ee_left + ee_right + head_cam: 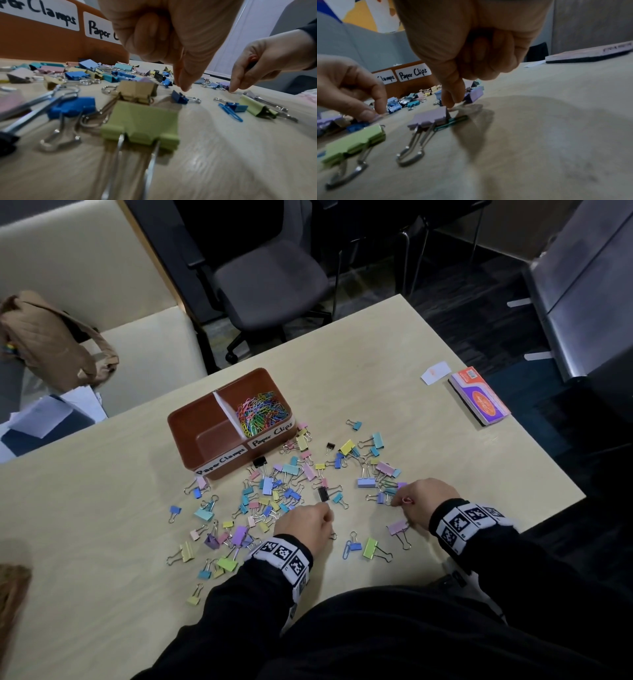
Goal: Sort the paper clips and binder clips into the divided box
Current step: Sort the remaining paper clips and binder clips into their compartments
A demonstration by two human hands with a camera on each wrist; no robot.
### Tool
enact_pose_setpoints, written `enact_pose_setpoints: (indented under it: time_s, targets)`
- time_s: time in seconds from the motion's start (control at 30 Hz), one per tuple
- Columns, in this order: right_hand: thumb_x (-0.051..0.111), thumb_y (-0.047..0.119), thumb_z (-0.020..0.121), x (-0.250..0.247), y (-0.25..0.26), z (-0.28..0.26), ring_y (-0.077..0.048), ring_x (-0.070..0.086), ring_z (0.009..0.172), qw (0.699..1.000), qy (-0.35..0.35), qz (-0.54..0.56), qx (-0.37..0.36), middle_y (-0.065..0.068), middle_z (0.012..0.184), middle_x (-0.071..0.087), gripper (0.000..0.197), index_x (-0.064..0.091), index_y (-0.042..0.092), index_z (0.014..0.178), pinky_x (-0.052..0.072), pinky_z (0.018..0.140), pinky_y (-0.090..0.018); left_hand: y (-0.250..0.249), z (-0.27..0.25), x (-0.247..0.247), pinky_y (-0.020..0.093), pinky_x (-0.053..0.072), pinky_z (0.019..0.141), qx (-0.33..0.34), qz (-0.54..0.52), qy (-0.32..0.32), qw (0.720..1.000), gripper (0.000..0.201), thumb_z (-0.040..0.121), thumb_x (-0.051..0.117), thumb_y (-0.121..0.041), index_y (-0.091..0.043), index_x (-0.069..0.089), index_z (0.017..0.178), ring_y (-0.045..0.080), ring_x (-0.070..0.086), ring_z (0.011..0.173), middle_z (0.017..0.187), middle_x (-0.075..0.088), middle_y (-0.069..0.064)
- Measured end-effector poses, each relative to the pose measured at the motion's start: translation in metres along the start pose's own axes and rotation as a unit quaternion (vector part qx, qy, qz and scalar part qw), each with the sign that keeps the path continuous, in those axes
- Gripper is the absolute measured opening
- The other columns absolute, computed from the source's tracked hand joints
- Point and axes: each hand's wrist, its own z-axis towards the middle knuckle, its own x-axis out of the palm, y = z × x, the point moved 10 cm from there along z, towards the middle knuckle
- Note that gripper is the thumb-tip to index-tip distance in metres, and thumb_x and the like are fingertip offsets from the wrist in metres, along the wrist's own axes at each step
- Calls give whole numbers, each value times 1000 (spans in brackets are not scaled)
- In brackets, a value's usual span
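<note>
Reaching into the scattered binder clips (274, 491), both hands pinch downward, presumably hunting stray paper clips. The right hand (426, 501) pinches a red paper clip (407, 500); whether the left hand (306, 525) holds anything cannot be told. The divided box (191, 440) lies farther left, its right compartment holding paper clips (262, 412).

The head camera looks steeply down from above the near edge of the table (394, 344), while both wrist cameras skim close over its surface toward the far labelled box (51, 43), each catching the other hand and sharing the green binder clip (356, 140).
</note>
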Motion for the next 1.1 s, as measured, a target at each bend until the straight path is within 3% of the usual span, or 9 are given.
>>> enact_pose_setpoints:
  time_s: [0.07,0.17,0.3,0.4,0.63,0.77,0.9,1.03,1.1]
  targets:
    - [48,15,90,3,-2,-1,-16,62,100,1000,3,8,4,6,113,67,35,70,39,104,50,86,-25,0,1,6,29,52,71,6,2,6,1000,14,95,46,-32,-29,59,100,18,63,85,92,69,-6]
    - [44,22,94,-9,-9,-1,-16,64,86,997,-50,48,18,4,101,70,32,68,40,106,52,77,-25,2,2,9,29,53,72,7,2,8,1000,16,95,46,-32,-29,60,103,16,64,86,94,70,-7]
    - [49,25,94,-18,-12,7,-18,62,94,998,-51,3,27,3,105,68,28,65,39,110,52,81,-27,2,3,8,27,53,72,15,8,5,1000,20,96,45,-32,-31,60,109,16,65,88,97,70,-8]
    - [52,18,90,-24,-17,10,-20,62,92,997,-49,-33,42,2,101,68,29,66,36,107,53,78,-28,0,3,6,27,50,71,15,15,8,1000,20,97,44,-32,-30,59,110,18,64,88,97,70,-6]
    - [52,17,89,-25,-1,12,-22,62,97,998,-48,-29,20,-1,106,68,29,67,34,108,51,80,-27,-2,4,6,26,39,59,-12,28,40,999,15,95,41,-23,-23,55,90,24,59,74,77,62,-1]
    - [52,13,86,-14,1,14,-20,62,98,999,-16,-34,23,1,107,67,32,69,35,101,49,78,-24,-1,5,14,30,44,61,-17,35,77,996,15,89,43,-12,-23,52,88,26,60,77,81,64,2]
    - [46,23,94,-24,2,13,-22,62,100,997,-71,-30,27,-1,110,68,29,65,32,115,51,81,-28,-8,3,12,31,46,64,-1,50,83,995,18,91,41,-7,-20,53,98,27,62,79,85,64,4]
    - [47,30,94,-20,11,18,-25,62,96,997,-53,-47,26,-4,103,68,25,66,23,109,52,78,-30,-26,8,9,33,52,69,46,52,86,994,40,93,39,-5,-27,43,126,27,63,79,89,66,6]
    - [49,28,94,-13,16,18,-25,62,96,998,-30,-56,17,-4,103,68,23,66,23,107,51,78,-29,-36,18,6,32,50,64,69,57,87,992,54,94,42,-6,-35,34,139,26,62,75,80,61,1]
